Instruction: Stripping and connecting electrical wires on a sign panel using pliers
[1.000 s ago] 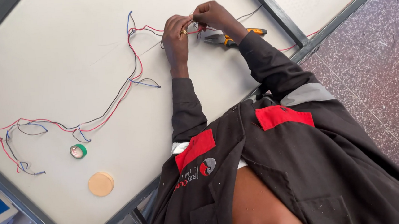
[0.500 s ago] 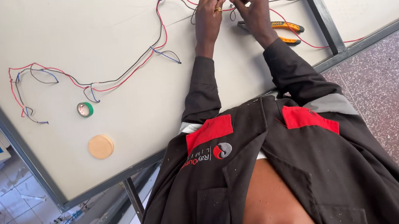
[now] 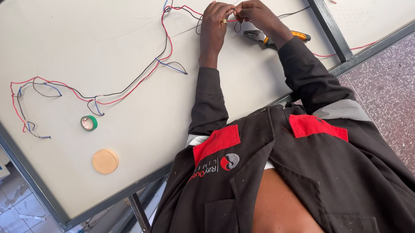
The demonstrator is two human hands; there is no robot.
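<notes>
Wire bundle (image 3: 131,83), red/black/blue, runs w/ its long axis left-right across the counter (image 3: 88,37), far end looped at left, near end at our hands. Left hand (image 3: 216,24) and right hand (image 3: 259,18) both pinch the red strand between them; the exact spot is hidden by fingers. Pliers (image 3: 280,36) lie just beside the right wrist, partly covered. Green tape roll (image 3: 88,123) & tan disc (image 3: 105,161) sit well apart.
</notes>
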